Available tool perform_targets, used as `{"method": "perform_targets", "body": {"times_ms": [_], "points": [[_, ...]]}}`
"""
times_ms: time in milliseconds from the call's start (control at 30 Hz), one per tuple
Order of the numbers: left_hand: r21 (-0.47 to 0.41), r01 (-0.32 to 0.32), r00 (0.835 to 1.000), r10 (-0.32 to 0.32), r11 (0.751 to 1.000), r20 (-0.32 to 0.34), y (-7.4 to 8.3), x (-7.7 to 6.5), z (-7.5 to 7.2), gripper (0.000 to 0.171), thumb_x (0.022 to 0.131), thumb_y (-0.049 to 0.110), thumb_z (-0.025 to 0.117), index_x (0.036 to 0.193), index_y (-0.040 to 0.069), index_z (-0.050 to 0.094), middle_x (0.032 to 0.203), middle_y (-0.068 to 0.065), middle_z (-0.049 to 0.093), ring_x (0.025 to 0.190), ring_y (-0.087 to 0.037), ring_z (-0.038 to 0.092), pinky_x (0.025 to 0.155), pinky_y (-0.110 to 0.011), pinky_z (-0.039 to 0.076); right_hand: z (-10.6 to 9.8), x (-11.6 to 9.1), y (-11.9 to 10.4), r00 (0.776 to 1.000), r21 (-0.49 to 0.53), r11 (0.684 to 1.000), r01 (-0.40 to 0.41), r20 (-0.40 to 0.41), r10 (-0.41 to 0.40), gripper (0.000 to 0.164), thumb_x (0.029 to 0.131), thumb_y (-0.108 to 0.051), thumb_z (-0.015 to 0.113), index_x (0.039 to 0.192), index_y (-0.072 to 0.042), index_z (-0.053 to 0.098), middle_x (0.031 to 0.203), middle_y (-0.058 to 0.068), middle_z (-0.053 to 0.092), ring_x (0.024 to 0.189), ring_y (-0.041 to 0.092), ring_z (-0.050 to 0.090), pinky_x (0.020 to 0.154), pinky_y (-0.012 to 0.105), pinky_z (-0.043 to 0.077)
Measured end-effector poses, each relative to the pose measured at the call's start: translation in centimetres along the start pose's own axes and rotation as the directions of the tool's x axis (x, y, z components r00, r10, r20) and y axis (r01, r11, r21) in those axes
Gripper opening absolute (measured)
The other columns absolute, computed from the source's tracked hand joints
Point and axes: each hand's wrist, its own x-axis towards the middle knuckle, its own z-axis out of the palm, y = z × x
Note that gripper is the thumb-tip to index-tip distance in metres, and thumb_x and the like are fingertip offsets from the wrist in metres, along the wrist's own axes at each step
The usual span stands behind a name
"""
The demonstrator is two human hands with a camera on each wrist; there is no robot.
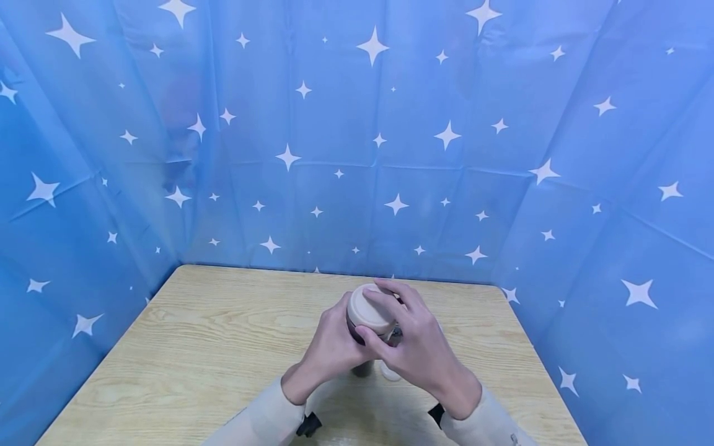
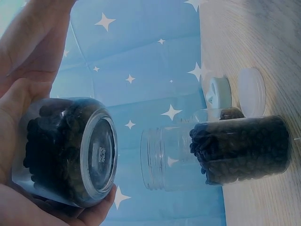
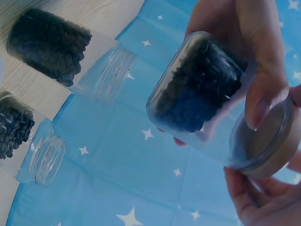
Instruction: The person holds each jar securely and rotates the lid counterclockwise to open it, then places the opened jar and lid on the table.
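My left hand [image 1: 340, 337] grips a clear jar [image 2: 70, 150] partly filled with dark bean-like pieces. The jar is held up above the table, its pale lid [image 1: 370, 308] uppermost. Fingers and thumb of my right hand [image 1: 421, 341] hold this lid by its rim. In the right wrist view, the lid [image 3: 268, 141] sits at the jar's mouth, and the jar [image 3: 197, 87] has a bare upper part above its dark contents. The left hand's fingers wrap around the jar's side, and its thumb lies beside the lid.
Below the hands, an uncovered clear jar [image 2: 244, 150] of dark pieces stands on the wooden table [image 1: 195, 353]. Another uncovered jar [image 3: 19, 129] with dark contents stands beside it. A whitish lid [image 2: 252, 92] and a pale green lid [image 2: 219, 94] lie nearby. A blue star-patterned curtain [image 1: 334, 124] surrounds the table.
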Motion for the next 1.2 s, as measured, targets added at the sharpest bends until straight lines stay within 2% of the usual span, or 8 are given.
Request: {"method": "perform_targets", "body": {"times_ms": [267, 467, 700, 1000, 1200], "points": [[-0.015, -0.023, 1.000, 0.024, 1.000, 0.004, -0.1, 0.0, -0.1, 0.078, 0.080, 0.025, 0.105, 0.147, 0.011, 0.067, 0.124, -0.004, 0.083, 0.110, -0.019, 0.082, 0.094, -0.033, 0.067, -0.4, 0.3, 0.7, 0.997, 0.041, 0.997, 0.061, 0.043, -0.063, 0.050, 0.106, -0.031, 0.088, 0.151, -0.015, 0.074, 0.159, 0.018, 0.068, 0.143, 0.037, 0.071, 0.104, 0.051, 0.069], [-0.035, -0.018, 1.000, 0.019, 0.999, 0.013, -0.3, -0.1, 0.0, 0.082, 0.081, 0.025, 0.104, 0.151, 0.012, 0.065, 0.129, -0.004, 0.083, 0.113, -0.018, 0.081, 0.095, -0.033, 0.067, -0.8, 0.7, 1.2, 0.991, 0.093, 0.992, 0.084, 0.101, -0.093, 0.051, 0.105, -0.025, 0.088, 0.153, -0.017, 0.073, 0.164, 0.015, 0.066, 0.147, 0.034, 0.070, 0.114, 0.046, 0.065], [-0.057, -0.025, 0.999, 0.026, 0.998, 0.019, -0.3, -0.1, 0.1, 0.075, 0.082, 0.025, 0.102, 0.148, 0.015, 0.066, 0.128, 0.000, 0.083, 0.109, -0.014, 0.080, 0.092, -0.031, 0.067, -1.3, 1.1, 2.0, 0.974, 0.161, 0.982, 0.101, 0.185, -0.131, 0.058, 0.099, -0.013, 0.085, 0.155, -0.017, 0.070, 0.170, 0.011, 0.062, 0.154, 0.034, 0.066, 0.123, 0.042, 0.060], [-0.072, -0.022, 0.999, 0.025, 0.997, 0.031, -0.3, -0.2, 0.1, 0.075, 0.081, 0.022, 0.102, 0.147, 0.016, 0.066, 0.126, 0.001, 0.082, 0.108, -0.013, 0.079, 0.094, -0.033, 0.067, -1.4, 1.5, 2.8, 0.955, 0.191, 0.967, 0.167, 0.212, -0.207, 0.055, 0.099, -0.016, 0.077, 0.153, -0.017, 0.067, 0.172, 0.008, 0.060, 0.159, 0.035, 0.063, 0.130, 0.037, 0.053], [-0.068, -0.011, 0.999, 0.013, 0.998, 0.030, -0.5, -0.1, 0.0, 0.079, 0.080, 0.021, 0.102, 0.150, 0.015, 0.065, 0.127, 0.000, 0.082, 0.111, -0.014, 0.079, 0.097, -0.034, 0.067, -1.4, 1.6, 2.9, 0.951, 0.199, 0.969, 0.146, 0.240, -0.193, 0.054, 0.101, -0.019, 0.076, 0.154, -0.019, 0.065, 0.176, 0.006, 0.056, 0.164, 0.033, 0.058, 0.132, 0.040, 0.052]]}}
